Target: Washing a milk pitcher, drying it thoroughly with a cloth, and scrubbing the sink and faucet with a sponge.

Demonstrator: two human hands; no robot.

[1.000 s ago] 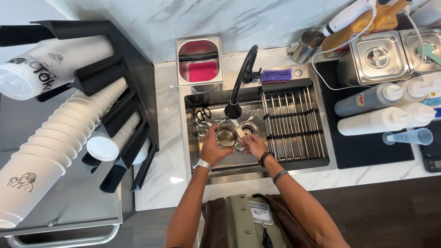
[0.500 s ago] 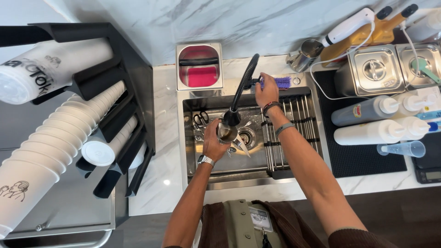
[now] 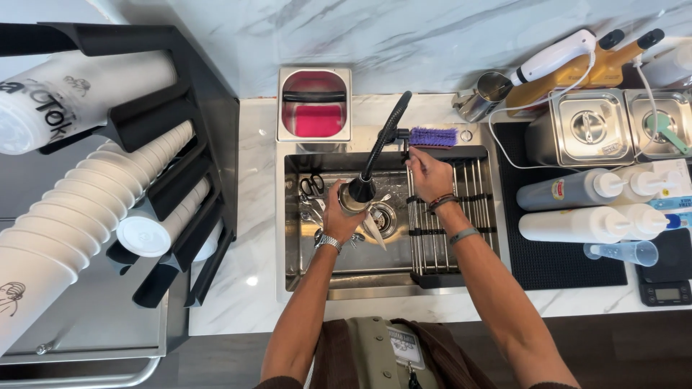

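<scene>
Marble counter (image 3: 245, 288) is seen around a steel sink (image 3: 339, 263). At centre, a small cup (image 3: 351, 205) is gripped in the closed left hand (image 3: 340, 216), right under the black faucet (image 3: 378, 155). At one o'clock, the right hand (image 3: 427, 175) is curled at the faucet handle, beside one purple brush (image 3: 432, 136). Two white squeeze bottles (image 3: 577, 205) lie at three o'clock.
</scene>
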